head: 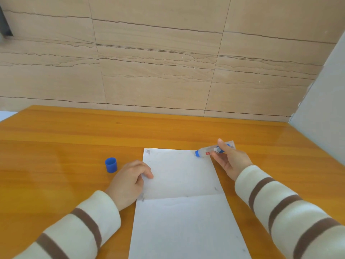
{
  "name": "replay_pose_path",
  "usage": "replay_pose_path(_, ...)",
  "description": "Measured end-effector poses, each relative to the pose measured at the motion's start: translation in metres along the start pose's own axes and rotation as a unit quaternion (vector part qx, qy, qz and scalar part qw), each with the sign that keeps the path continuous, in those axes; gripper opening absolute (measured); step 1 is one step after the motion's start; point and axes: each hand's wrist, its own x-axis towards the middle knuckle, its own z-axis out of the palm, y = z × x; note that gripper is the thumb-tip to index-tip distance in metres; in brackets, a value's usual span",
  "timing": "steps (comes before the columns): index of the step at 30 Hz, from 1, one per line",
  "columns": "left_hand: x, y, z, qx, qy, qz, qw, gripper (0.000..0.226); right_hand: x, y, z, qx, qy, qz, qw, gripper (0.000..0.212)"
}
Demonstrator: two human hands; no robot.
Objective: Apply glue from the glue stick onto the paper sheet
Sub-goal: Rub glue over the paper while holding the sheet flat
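Paper sheet (183,212) lying on tabletop (74,137): thin, floppy, sliding easily; left hand (128,181) pinning its edge flat. Right hand (229,161) gripping glue stick (209,151) mid-barrel, tip touching far corner.

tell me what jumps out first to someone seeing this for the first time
The white paper sheet lying on the orange wooden table draws the eye first, with the right hand holding a glue stick whose blue tip sits at the sheet's far right corner. The left hand rests on the sheet's left edge, and a bright blue cap stands open side up just left of it.
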Motion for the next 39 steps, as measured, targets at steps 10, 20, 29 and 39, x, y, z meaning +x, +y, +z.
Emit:
replay_pose_path(10, 0.0, 0.0, 0.0, 0.003, -0.001, -0.004, 1.0, 0.038, 0.0, -0.007, -0.017, 0.015, 0.028, -0.006, 0.999, 0.03)
replay_pose_path(20, -0.001, 0.003, -0.001, 0.009, -0.001, -0.003, 1.0, 0.036, -0.006, -0.007, -0.022, 0.063, 0.037, 0.011, 0.997, 0.036)
replay_pose_path(29, -0.001, 0.002, -0.001, 0.01, -0.002, 0.002, 1.0, 0.036, -0.017, -0.005, -0.011, 0.177, -0.012, 0.035, 0.984, 0.046)
replay_pose_path(39, -0.004, 0.001, -0.002, 0.01, 0.006, 0.016, 1.0, 0.034, -0.033, 0.02, 0.039, 0.152, -0.112, 0.042, 0.981, 0.03)
